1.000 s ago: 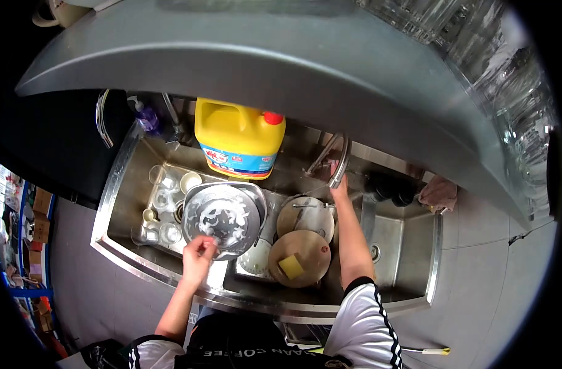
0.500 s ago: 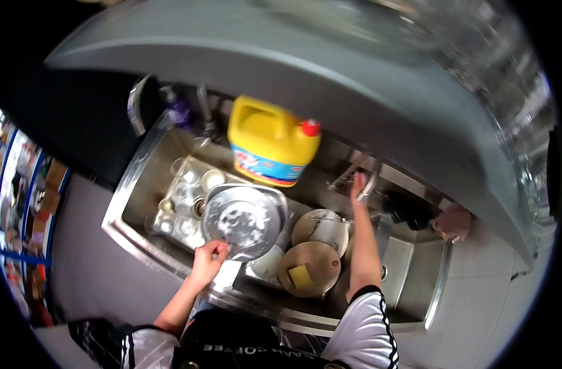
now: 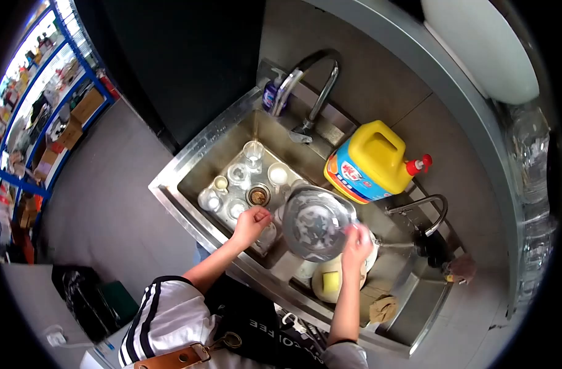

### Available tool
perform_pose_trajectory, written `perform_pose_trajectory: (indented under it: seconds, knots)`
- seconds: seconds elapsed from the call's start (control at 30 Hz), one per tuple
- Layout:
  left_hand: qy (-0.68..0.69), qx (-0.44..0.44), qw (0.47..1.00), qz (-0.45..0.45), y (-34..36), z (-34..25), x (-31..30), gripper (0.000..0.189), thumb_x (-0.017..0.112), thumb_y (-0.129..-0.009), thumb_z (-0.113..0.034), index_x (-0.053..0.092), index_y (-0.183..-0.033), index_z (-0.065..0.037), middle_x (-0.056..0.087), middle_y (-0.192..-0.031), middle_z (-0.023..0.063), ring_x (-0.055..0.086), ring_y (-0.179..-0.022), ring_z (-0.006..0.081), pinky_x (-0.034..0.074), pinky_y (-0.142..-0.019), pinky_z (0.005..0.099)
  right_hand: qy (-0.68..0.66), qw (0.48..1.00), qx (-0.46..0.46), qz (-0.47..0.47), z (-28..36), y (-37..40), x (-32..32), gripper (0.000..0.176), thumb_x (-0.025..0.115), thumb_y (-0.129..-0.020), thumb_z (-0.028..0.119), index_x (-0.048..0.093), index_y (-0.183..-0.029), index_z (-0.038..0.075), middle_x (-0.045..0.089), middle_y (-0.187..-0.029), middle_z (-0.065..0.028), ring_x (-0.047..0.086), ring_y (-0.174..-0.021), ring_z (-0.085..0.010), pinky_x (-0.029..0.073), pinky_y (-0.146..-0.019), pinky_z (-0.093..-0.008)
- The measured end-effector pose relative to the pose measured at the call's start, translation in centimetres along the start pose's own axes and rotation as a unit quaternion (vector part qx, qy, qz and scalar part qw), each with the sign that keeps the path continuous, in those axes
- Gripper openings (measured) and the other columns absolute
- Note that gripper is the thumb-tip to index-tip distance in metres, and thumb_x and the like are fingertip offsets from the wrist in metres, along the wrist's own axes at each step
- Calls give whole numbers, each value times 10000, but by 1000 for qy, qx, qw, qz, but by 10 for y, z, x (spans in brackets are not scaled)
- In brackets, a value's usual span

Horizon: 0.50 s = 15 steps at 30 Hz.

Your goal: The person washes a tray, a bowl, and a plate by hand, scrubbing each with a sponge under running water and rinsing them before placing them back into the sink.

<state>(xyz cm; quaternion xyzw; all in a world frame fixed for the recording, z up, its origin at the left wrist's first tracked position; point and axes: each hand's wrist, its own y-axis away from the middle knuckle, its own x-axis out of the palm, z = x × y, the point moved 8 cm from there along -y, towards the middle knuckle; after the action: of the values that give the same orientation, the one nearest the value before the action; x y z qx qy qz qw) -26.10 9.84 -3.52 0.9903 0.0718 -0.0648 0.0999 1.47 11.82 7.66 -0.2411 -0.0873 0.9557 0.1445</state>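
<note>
A round metal bowl [image 3: 314, 224] with white suds inside is tilted over the divider between the basins. My right hand [image 3: 357, 245], slightly blurred, is closed on its right edge. Just left of the bowl is my left hand [image 3: 252, 226], its fingers curled together; what they hold, if anything, is hidden. Beneath the bowl and my right forearm lies a plate [image 3: 321, 294] with a yellow sponge [image 3: 331, 282] on it. Several glasses and cups stand in the left basin [image 3: 198, 178] around the drain [image 3: 258, 195].
Behind the bowl stands a yellow jug [image 3: 376, 154] with a red pump. A large faucet [image 3: 318, 101] and a purple bottle [image 3: 273, 92] are at the back left. Water runs from the right faucet [image 3: 437, 212]. A brown cloth [image 3: 383, 309] lies at the front right.
The view has turned and shifted. My right hand has come from the right faucet to the bowl's right edge. My left hand no longer visibly overlaps the bowl's rim. Running water now shows.
</note>
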Motion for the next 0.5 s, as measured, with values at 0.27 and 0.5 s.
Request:
perform_pose_trajectory:
  seconds: [0.27, 0.5]
  knots:
    - [50, -26, 989, 136, -48, -11, -110, 111, 526, -798, -71, 519, -851, 27, 566, -718, 49, 545, -674, 102, 439, -621, 222, 273, 959, -76, 2, 19, -136, 212, 299, 445, -827, 202, 466, -1058, 13, 512, -982, -232, 504, -884, -380, 410, -733, -432]
    - [48, -63, 990, 114, -78, 15, -204, 138, 521, -800, -76, 520, -861, 47, 580, -719, 76, 562, -659, 122, 467, -621, 235, 319, 946, 51, 4, -17, -154, 238, 201, 491, -789, 209, 612, -787, 49, 569, -770, -222, 545, -757, -379, 428, -687, -450]
